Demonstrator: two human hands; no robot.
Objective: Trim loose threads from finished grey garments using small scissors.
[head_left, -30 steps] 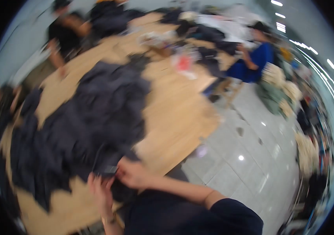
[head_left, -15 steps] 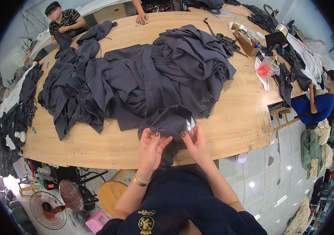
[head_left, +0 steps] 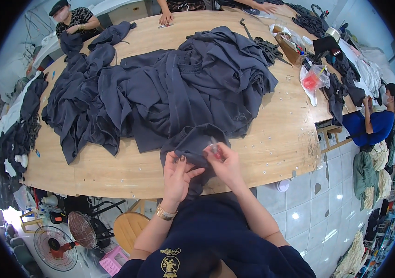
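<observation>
Your left hand [head_left: 178, 180] pinches the edge of a dark grey cloth [head_left: 195, 137] between thumb and forefinger, the other fingers loosely spread. The cloth lies just beyond that hand and to its right, part of it drooping at the near edge of the surface [head_left: 107, 173]. Your right hand [head_left: 228, 166] grips a small, blurred, reddish tool [head_left: 215, 149] close against the cloth.

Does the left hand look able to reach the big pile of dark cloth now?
Probably yes: the pile lies just beyond the left hand, with only the held cloth partly in between.
</observation>
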